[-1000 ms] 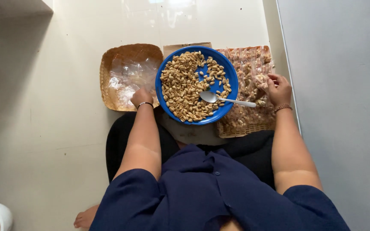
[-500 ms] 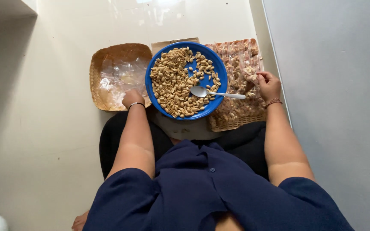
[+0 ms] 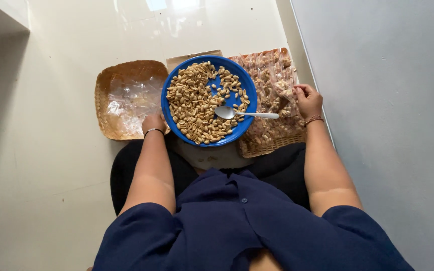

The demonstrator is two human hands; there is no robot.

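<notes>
Head view, left hand [image 3: 153,123] grip unclear beside round blue bowl [image 3: 249,90], right hand [image 3: 307,99] pinching clear packet [image 3: 283,94].

Pale, glossy tiled floor [image 3: 51,165], window glare at the top. Directly on it: woven basket [image 3: 107,95] lined with clear plastic at left; flat woven tray [image 3: 272,145] of filled clear packets at right, close to the grey wall [image 3: 388,100]. Between them a brown cardboard piece [image 3: 189,56], mostly hidden under a blue bowl [image 3: 244,83] of peanuts.
</notes>
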